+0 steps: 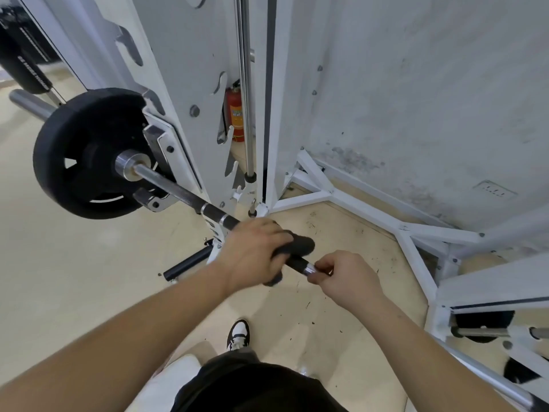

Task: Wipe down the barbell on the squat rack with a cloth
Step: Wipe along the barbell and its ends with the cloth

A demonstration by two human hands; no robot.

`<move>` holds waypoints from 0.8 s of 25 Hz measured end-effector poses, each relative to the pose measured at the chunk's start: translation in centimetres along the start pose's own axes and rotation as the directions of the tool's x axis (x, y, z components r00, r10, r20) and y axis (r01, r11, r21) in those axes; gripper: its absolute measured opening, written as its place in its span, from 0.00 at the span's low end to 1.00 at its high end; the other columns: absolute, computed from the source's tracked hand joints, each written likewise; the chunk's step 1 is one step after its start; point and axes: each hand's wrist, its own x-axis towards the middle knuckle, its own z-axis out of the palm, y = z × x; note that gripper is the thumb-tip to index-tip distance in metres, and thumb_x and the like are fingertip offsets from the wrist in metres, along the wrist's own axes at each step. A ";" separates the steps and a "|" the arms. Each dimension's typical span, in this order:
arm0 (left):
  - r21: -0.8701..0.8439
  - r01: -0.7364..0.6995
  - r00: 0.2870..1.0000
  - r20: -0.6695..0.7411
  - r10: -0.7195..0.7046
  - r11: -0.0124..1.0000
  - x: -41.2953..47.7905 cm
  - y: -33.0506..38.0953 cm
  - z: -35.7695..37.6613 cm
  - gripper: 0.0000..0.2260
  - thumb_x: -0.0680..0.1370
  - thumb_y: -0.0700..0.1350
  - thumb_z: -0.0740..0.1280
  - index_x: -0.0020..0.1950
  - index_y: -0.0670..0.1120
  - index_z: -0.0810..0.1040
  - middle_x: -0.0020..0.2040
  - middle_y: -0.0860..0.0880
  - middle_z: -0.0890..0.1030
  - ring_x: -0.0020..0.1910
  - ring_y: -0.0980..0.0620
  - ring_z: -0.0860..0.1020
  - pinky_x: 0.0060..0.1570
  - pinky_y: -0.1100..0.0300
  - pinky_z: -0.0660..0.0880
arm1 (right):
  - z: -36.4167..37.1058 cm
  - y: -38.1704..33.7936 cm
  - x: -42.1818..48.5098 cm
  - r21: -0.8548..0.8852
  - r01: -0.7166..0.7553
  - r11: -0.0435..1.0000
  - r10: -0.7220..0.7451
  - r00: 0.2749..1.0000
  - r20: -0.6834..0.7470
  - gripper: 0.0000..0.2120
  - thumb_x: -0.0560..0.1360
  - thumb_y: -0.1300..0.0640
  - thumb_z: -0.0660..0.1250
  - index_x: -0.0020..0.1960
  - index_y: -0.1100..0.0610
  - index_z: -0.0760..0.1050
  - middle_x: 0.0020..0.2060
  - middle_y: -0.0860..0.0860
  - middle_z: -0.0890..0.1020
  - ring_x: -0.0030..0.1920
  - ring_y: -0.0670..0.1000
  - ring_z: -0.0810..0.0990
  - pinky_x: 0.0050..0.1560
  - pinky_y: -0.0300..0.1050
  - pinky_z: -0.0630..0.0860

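Beside the white squat rack (184,84), a person stood over the barbell (178,188), which lay across the rack's hooks with a black weight plate (86,153) on its far end. Their left hand (252,251) was clenched around a dark cloth (300,245) wrapped over the shaft. Their right hand (344,278) gripped the bare bar just beside it, seemingly to steady it. The wiping step looked under way, partway along the shaft. Next, I judged, the cloth would need sliding firmly toward the plate to cover the stretch between.
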 end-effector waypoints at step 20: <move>0.029 0.378 0.912 -0.185 -0.366 0.925 0.1 7.9 2.7 0.09 0.76 0.43 0.72 0.57 0.48 0.81 0.54 0.50 0.83 0.55 0.42 0.75 0.45 0.48 0.80 | -1.8 6.5 -4.8 -0.092 0.060 0.994 -0.072 0.988 -0.136 0.19 0.77 0.43 0.69 0.65 0.50 0.79 0.53 0.47 0.77 0.54 0.50 0.77 0.48 0.47 0.77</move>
